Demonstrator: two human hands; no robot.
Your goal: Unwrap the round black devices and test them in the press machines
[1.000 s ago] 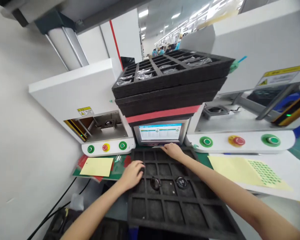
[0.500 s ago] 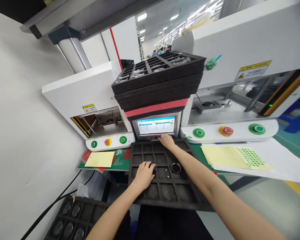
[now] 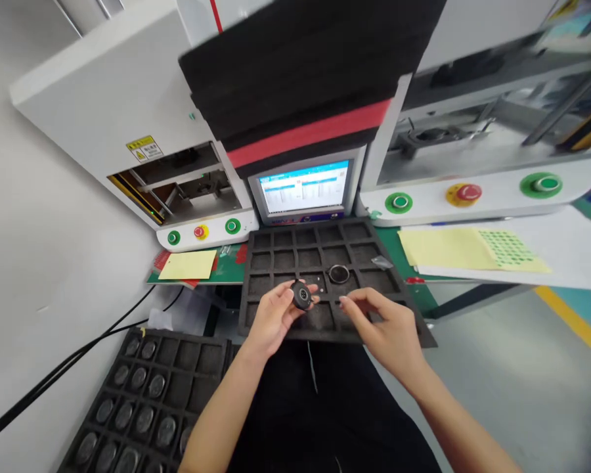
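Note:
My left hand (image 3: 268, 322) holds a round black smartwatch body (image 3: 302, 295) between thumb and fingers, its back with the sensor window turned up toward me. To its right, my right hand (image 3: 389, 328) is closed in a pinch over the tray's front part; whatever its fingertips hold is too small to make out. Both hands are above a black foam tray (image 3: 308, 240) divided into square cells. A second round watch body (image 3: 339, 274), dark face up, lies in the tray just beyond my hands. Tiny light bits (image 3: 320, 289) lie in a cell near the held watch.
Behind the tray stands a lit monitor (image 3: 303, 187) under stacked black foam trays (image 3: 300, 79). Press machines with buttons flank it left (image 3: 201, 231) and right (image 3: 465, 194). A lower tray (image 3: 177, 355) at left holds several round pieces. Yellow paper (image 3: 438, 248) lies at right.
My right hand has come back from the monitor's lower edge to the tray's front. My left hand has turned palm up and now shows the watch body. The view has tilted down.

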